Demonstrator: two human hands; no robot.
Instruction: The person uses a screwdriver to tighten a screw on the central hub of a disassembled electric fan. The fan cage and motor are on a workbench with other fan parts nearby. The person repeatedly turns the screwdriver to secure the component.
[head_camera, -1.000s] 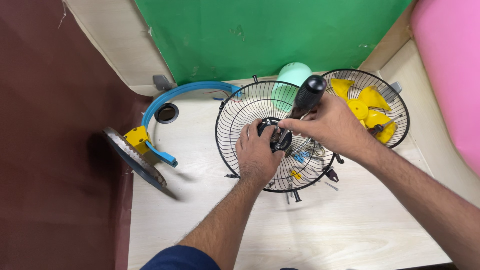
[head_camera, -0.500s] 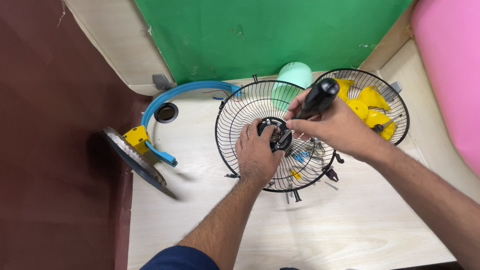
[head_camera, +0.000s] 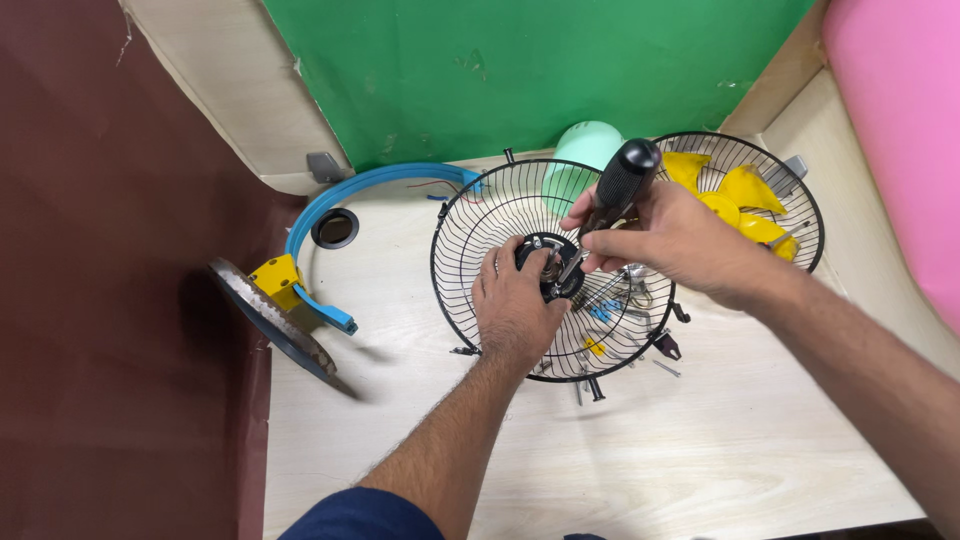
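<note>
A round black wire fan guard lies on the pale wooden table. My left hand rests on the guard's black centre hub and grips it. My right hand holds a screwdriver with a black handle, its metal tip angled down onto the hub. A second wire guard sits behind on the right with a yellow fan blade inside it.
A blue curved fan stand with a yellow bracket and a round metal base lies at left. A pale green motor housing stands behind the guard. Loose screws lie under it. A green backdrop and a pink panel border the table.
My right hand has tilted the screwdriver handle a little to the right and up. My left hand has stayed on the hub.
</note>
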